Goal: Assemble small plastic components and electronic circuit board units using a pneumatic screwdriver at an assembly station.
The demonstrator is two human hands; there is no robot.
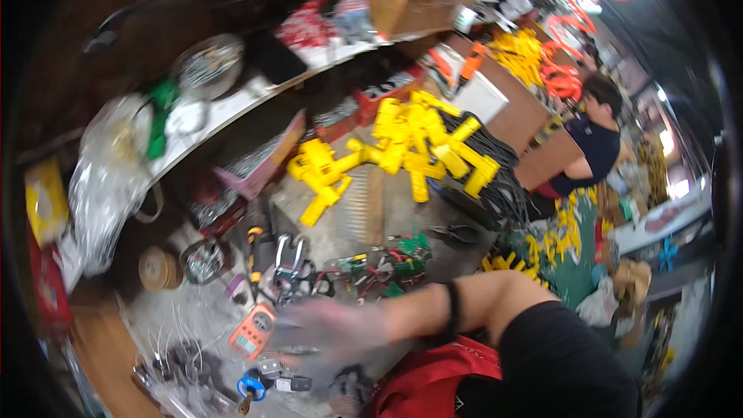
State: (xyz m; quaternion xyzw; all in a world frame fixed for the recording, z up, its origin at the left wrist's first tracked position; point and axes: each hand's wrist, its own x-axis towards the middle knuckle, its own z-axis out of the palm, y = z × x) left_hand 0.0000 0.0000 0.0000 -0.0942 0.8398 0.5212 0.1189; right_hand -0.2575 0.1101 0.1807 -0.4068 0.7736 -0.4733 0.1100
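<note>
Fingers of blurred right hand (pixel 333 329) spread, holding nothing, beside boxy orange plastic meter (pixel 253 331), blocky yellow plastic parts (pixel 410 143) beyond

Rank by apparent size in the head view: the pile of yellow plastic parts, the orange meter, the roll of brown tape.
1. Pile of yellow plastic parts, clearly the largest.
2 and 3. Orange meter and roll of brown tape look about alike; the meter lies nearer the camera, so no ranking between them.
</note>
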